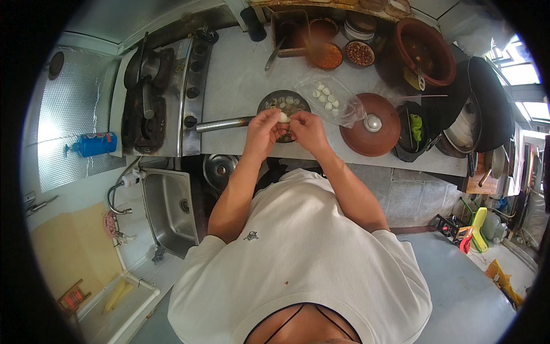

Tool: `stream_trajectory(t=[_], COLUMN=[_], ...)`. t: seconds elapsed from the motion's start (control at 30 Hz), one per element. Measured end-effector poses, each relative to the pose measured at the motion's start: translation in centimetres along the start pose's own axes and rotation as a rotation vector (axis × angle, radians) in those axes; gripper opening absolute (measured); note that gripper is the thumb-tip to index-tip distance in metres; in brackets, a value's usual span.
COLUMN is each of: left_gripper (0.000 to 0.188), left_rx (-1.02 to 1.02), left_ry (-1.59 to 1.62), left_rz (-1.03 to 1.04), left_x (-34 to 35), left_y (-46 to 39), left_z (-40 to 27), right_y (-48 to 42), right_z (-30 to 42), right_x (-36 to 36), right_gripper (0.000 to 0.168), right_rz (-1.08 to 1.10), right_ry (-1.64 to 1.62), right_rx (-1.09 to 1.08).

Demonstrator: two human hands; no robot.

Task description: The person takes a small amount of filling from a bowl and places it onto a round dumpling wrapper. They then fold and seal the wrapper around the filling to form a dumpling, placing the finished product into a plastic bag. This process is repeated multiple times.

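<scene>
Pinched in the fingers of my left hand (262, 133) is a small white egg (283, 117), which looks peeled. My right hand (310, 132) is bent close against the egg's right side, its thumb and fingertips drawn together; whether a bit of shell is between them is too small to tell. Both hands are above a dark frying pan (262, 102) with a long metal handle (225, 124). In the pan sit several small speckled eggs (288, 101), probably quail eggs, partly hidden by my hands. Beyond my right hand, a clear plastic bag (352, 107) bears several white peeled eggs (326, 91).
A clay lid (359, 139) lies right of the bag, beside a black dish (406, 146) with a green pepper (415, 129). Bowls of red sauce (328, 56) and beans or nuts (360, 53) and a large clay pot (401, 32) stand behind. Leftward are a gas stove (184, 86) and sink (167, 215).
</scene>
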State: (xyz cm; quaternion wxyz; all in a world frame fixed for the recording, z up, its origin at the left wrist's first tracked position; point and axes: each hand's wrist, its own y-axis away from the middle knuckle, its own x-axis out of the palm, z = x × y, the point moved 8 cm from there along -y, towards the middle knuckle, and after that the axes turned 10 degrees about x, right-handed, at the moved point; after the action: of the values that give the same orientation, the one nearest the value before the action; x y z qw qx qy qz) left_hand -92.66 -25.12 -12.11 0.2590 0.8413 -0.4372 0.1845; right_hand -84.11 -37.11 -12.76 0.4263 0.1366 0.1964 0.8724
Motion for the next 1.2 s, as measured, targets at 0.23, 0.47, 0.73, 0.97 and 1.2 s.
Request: stream_trajectory(t=[0.23,0.47,0.73,0.97,1.2], left_gripper=[0.018,0.026,0.041,0.044,0.038], left_rx=[-0.129,-0.043,0.587,0.099,0.485], left_ry=[0.238,-0.255,-1.835,-1.811,-1.811], left_rz=[-0.105,-0.056,0.496,0.431,0.366], left_x=[-2.1,-1.6,0.6,2.1,2.1], left_y=[-0.6,-2.9,-3.5,-5.3,-6.3], left_z=[1.5,1.5,2.4,1.5,2.1], right_y=[0.3,1.3,1.9,1.3,0.3], right_z=[-0.3,-0.9,-2.3,-2.7,-4.3], right_x=[-0.9,-0.5,0.8,0.8,0.5], right_gripper=[0.022,0.036,0.035,0.033,0.034], right_rz=[-0.059,-0.108,-0.168,-0.182,-0.219], right_ry=[0.022,0.697,1.137,1.117,1.118], right_rx=[0.048,-0.193,-0.311,-0.298,-0.299])
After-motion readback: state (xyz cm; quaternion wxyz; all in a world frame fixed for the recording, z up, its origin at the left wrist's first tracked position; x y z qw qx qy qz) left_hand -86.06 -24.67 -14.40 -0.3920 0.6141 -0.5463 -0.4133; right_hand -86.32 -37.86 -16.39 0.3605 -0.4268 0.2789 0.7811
